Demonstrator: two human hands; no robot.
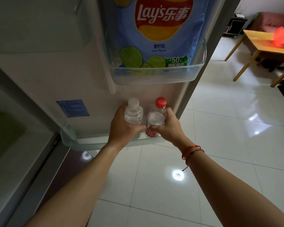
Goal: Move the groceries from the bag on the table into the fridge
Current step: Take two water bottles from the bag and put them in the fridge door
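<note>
My left hand point(123, 127) curls round a white-capped water bottle point(133, 113), my right hand point(168, 126) round a red-capped bottle point(155, 119). Both bottles are upright, side by side, in the fridge door's lower shelf point(69, 136). Above, a Lay's lime chips bag point(161, 30) sits in the upper door shelf point(154, 79). Far right, a red plastic bag point(281, 38) lies on the tabletop point(257, 41).

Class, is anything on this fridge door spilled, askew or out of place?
Only the Lay's crisp bag in the upper door shelf: an odd thing to chill. The white-capped bottle and red-capped bottle look upright.
</note>
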